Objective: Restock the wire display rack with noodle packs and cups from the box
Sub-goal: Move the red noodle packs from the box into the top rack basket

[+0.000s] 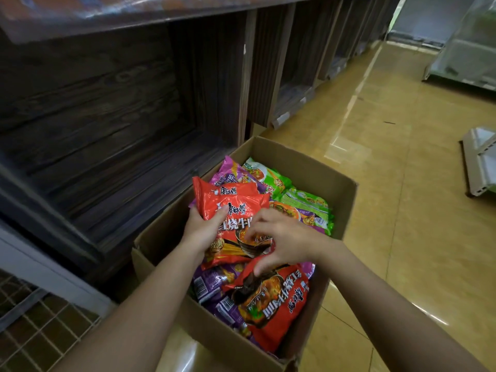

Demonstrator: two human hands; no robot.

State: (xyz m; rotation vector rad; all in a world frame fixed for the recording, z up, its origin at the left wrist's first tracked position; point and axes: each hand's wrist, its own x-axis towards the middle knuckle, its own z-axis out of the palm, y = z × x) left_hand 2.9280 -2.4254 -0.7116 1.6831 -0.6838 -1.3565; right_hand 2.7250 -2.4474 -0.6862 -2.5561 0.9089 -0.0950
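Gripping stacked red noodle packs [228, 208] in left hand [204, 232] over the open box [341, 191], right hand [284, 237] touching them, hold unclear.

Box [335, 194] mouth: open upward, noodle packs [308, 204] piled close under the rim.
Left side: shelf bay [107, 116] hollow (its front edge crowds the box).
Right side: floor [402, 224], wide passage.

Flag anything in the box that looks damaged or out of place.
The red pack at the near end of the box has a crumpled, folded-up corner. Nothing looks spilled.
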